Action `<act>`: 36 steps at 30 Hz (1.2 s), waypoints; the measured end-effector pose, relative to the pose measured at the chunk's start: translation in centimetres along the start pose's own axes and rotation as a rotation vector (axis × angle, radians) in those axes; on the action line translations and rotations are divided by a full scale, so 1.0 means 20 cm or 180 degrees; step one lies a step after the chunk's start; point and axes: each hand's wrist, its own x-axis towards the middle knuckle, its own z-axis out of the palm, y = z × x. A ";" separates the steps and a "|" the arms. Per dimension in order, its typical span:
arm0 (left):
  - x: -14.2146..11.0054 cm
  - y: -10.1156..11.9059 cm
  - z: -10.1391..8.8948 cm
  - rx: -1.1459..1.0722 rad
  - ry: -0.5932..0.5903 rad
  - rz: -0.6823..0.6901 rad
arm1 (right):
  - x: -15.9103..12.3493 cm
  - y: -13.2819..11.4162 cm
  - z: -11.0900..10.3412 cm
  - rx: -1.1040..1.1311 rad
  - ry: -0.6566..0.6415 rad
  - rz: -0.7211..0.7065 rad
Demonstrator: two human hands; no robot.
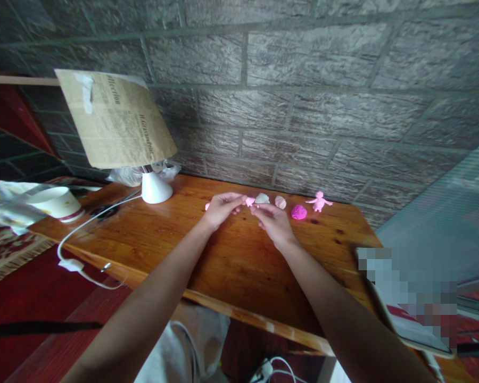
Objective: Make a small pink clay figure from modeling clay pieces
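Between my hands, above the wooden table, is a small piece of pink modelling clay (249,201). My left hand (222,209) pinches it from the left between thumb and fingers. My right hand (275,222) is closed in a pinch at the clay's lower right edge, where its fingertips partly hide what they grip. Just beyond lie a white lump of clay (262,198) and a pale pink lump (280,202). Farther right are a bright magenta lump (299,212) and a little pink clay figure (319,202), arms spread. Another pink bit (207,206) shows partly behind my left hand.
A lamp (156,187) with a newsprint shade stands at the table's back left, its white cord (91,218) running over the left edge. A paper cup (58,203) is at the left end. A tablet-like device (403,303), blurred out, is at the right. A brick wall (263,143) rises behind.
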 end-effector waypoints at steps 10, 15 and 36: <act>0.00 0.00 0.00 -0.0077 0.0005 -0.0008 | 0.00 0.01 0.00 -0.0028 0.0024 0.0009; 0.00 0.01 0.01 -0.0035 0.0011 -0.0032 | 0.01 0.02 0.00 0.0024 -0.0017 -0.0067; 0.01 0.00 0.00 -0.0202 0.0036 0.0000 | 0.00 -0.01 0.00 -0.0048 -0.0092 -0.0035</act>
